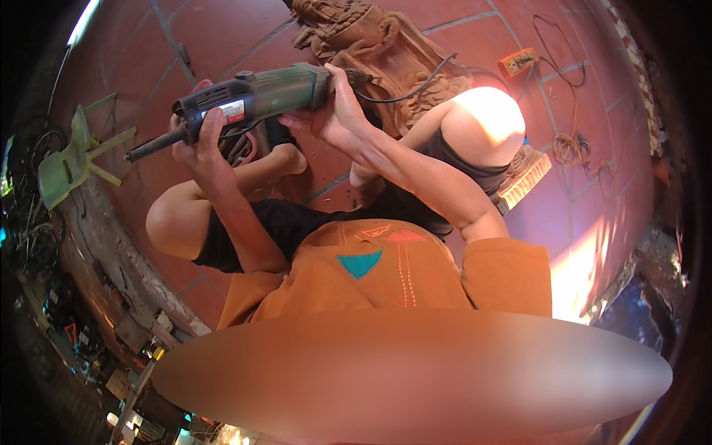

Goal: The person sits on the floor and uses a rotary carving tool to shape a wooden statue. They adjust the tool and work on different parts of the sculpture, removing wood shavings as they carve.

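A green and black die grinder (pixel 285 87) with a long thin nose is held up in front of me, its tip (pixel 133 154) pointing left and slightly down. My left hand (pixel 202 144) is closed round its black front part, the thumb lying along the near side. At the green rear end, my right hand (pixel 340 115) grips the housing, thumb on top and fingers underneath. A dark cord (pixel 419 93) runs off from behind the grinder to the right. Beyond it, a large carved brown wooden piece (pixel 378 55) lies on the floor, apart from both hands.
Red tiles (pixel 475 44) make up the floor. An orange power socket (pixel 518 63) and a coiled brown cable (pixel 571 150) lie at the right. To the left stands a pale green plastic chair (pixel 67 167). Clutter (pixel 81 334) fills the lower left. Another carved wooden block (pixel 528 178) is by my right knee.
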Tool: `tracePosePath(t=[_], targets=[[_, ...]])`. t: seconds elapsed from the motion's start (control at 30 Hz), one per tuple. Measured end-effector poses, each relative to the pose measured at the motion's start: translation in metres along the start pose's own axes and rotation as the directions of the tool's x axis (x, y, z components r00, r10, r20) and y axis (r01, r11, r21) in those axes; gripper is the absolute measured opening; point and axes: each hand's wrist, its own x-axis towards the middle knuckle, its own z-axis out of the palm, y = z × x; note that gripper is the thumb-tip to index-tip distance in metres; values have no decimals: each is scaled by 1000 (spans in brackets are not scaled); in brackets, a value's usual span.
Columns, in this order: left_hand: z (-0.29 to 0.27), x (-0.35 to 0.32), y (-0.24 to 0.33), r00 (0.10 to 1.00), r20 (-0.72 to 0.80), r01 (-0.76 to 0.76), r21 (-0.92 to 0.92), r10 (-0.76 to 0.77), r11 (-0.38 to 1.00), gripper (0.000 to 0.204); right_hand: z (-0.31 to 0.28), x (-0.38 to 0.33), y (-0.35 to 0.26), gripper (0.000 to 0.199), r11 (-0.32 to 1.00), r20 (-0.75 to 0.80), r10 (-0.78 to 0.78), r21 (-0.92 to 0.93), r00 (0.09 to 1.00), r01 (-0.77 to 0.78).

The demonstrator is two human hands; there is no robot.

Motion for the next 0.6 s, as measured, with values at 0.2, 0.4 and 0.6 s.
tracePosePath(t=[0.2,0.4,0.6], targets=[[6,-1,7,1000,-11,-29,25,29,999,37,0,1,0,54,999,-22,27,31,999,-26],[12,-6,17,997,-81,0,75,6,997,38,-1,2,0,54,999,36,22,34,999,-24],[9,-4,14,997,-68,-19,56,23,998,36,1,-1,0,53,999,18,21,39,1000,-22]])
